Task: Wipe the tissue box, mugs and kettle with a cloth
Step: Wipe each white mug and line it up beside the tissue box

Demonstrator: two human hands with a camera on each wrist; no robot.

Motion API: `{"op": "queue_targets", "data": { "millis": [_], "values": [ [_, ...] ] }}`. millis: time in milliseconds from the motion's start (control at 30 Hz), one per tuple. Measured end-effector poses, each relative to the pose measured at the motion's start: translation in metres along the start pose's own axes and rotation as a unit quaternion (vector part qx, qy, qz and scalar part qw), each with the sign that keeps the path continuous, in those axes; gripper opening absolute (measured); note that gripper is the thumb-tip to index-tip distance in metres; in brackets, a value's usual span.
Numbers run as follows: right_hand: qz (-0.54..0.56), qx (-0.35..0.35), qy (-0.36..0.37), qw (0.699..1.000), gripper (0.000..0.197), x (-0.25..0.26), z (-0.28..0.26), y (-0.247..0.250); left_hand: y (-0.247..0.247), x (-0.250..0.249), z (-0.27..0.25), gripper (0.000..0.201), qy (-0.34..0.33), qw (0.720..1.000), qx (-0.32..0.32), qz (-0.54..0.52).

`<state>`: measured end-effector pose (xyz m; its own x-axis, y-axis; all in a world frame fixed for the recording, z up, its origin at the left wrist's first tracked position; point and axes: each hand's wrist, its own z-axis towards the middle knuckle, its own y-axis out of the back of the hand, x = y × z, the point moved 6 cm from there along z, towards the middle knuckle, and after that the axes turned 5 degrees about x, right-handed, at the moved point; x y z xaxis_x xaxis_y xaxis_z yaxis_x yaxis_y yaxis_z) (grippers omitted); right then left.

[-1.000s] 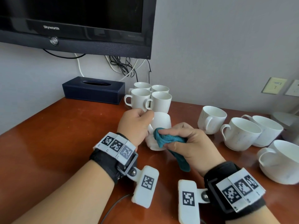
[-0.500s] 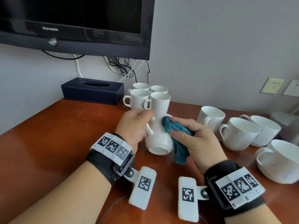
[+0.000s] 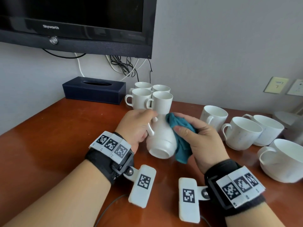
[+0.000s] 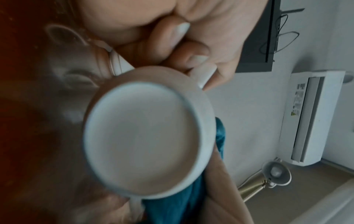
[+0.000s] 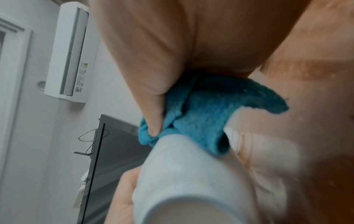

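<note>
- The head camera looks forward and down from above both forearms, at middling range, taking in the left hand (image 3: pixel 135 126), the right hand (image 3: pixel 201 138) and the white mug (image 3: pixel 161 140) held between them.
- The left wrist camera sits very close beneath the left hand (image 4: pixel 172 30), looking along the fingers; the mug (image 4: pixel 145 141) base fills its blurred, sideways-rolled view.
- The right wrist camera sits very close beneath the right hand (image 5: pixel 172 45), looking up along the thumb at the teal cloth (image 5: pixel 206 115).
- All three views share the mug and cloth; both wrist views share a wall air conditioner (image 4: pixel 310 118) beyond the hands.
</note>
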<state>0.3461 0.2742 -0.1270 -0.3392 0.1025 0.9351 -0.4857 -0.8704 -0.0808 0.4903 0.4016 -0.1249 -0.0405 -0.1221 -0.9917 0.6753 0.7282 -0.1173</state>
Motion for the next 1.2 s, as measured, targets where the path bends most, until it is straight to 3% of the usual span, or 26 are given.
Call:
{"op": "queue_targets", "data": {
  "millis": [133,433,567,700,800,1067,1200],
  "values": [
    [-0.008,-0.042,0.001,0.999,0.029,0.001,0.002,0.011,-0.010,0.003,-0.004,0.026,0.003,1.000,0.027,0.006],
    [-0.011,0.073,-0.017,0.997,0.034,0.000,-0.003,-0.014,0.016,0.015,0.007,0.024,0.064,0.986,-0.111,-0.111],
    [0.019,0.061,-0.017,0.998,0.032,0.000,-0.003,-0.012,0.011,0.010,0.005,0.029,0.044,0.993,-0.062,-0.093],
    [0.046,-0.038,-0.009,0.998,0.030,0.003,-0.001,0.005,-0.005,0.006,-0.002,0.049,0.039,0.997,0.030,-0.058],
    [0.022,-0.063,-0.017,0.998,0.027,0.003,-0.001,0.013,-0.009,0.008,-0.002,0.046,0.041,0.997,0.031,-0.051],
    [0.026,0.057,-0.037,0.997,0.031,0.000,-0.004,-0.015,0.014,0.014,0.005,0.031,0.055,0.985,-0.088,-0.136],
    [0.038,0.052,-0.034,0.997,0.030,0.000,-0.003,-0.014,0.012,0.013,0.006,0.028,0.059,0.986,-0.062,-0.144]
  ]
}}
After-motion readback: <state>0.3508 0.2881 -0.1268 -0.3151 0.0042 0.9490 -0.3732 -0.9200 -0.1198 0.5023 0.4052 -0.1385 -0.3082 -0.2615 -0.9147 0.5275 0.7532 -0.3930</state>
